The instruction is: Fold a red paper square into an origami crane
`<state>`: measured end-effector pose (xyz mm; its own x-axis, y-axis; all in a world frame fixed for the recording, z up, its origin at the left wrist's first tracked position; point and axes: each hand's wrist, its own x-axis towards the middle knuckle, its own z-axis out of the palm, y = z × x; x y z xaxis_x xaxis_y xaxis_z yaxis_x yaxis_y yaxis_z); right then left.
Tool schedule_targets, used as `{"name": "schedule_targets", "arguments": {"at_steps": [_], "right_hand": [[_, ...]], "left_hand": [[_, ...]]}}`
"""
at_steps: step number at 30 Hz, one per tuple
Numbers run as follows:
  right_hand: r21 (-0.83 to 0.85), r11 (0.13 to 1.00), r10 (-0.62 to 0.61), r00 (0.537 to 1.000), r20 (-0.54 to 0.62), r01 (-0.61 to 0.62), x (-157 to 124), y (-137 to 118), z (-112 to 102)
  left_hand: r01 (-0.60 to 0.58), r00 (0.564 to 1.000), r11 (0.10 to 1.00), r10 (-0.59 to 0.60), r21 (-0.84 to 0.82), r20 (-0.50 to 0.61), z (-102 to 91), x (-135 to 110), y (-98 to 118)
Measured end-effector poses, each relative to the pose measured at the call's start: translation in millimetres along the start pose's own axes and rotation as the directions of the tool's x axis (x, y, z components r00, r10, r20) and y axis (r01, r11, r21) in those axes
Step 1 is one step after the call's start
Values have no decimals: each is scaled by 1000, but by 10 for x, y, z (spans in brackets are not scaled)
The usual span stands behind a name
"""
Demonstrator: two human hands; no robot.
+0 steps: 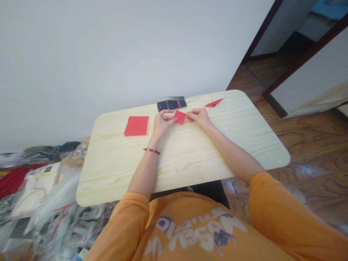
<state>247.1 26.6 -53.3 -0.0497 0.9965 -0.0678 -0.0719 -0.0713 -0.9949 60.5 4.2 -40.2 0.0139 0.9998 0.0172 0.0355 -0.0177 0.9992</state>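
Observation:
A small square of red paper [179, 117] lies at the middle of the pale wooden table [185, 170], held between my two hands. My left hand [163, 124], with a beaded bracelet [151, 150] on its wrist, pinches the paper's left side. My right hand [199, 117] grips its right corner with the fingertips. To the left of my left hand lies a stack of red paper sheets [136, 125]. A folded red paper crane [214, 103] rests on the far side of the table, beyond my right hand.
A black smartphone [172, 105] with a cable lies at the table's far edge, just beyond my hands. A white wall [108, 61] stands behind the table. Plastic bags and cloth [46, 195] are piled at the left, and a wooden floor [307, 145] and doorway lie at the right.

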Motion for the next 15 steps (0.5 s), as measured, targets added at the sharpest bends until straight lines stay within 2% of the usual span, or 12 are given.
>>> {"name": "schedule_targets", "arguments": {"at_steps": [5,7,10,15], "right_hand": [[80,997,10,1000,-14,-9,-7,-14,2],[107,994,-7,1000,8,6,-14,-13,14],[87,995,-52,998,39,48,-26,-6,42],[55,991,-125,992,5,124,-21,18,66]], "left_hand": [[-66,997,997,67,27,-35,-14,32,-39],[-107,991,994,110,37,-74,-3,51,-65],[-145,986,988,149,63,-76,35,65,-91],[-67,997,998,67,-10,-30,87,56,-89]]}}
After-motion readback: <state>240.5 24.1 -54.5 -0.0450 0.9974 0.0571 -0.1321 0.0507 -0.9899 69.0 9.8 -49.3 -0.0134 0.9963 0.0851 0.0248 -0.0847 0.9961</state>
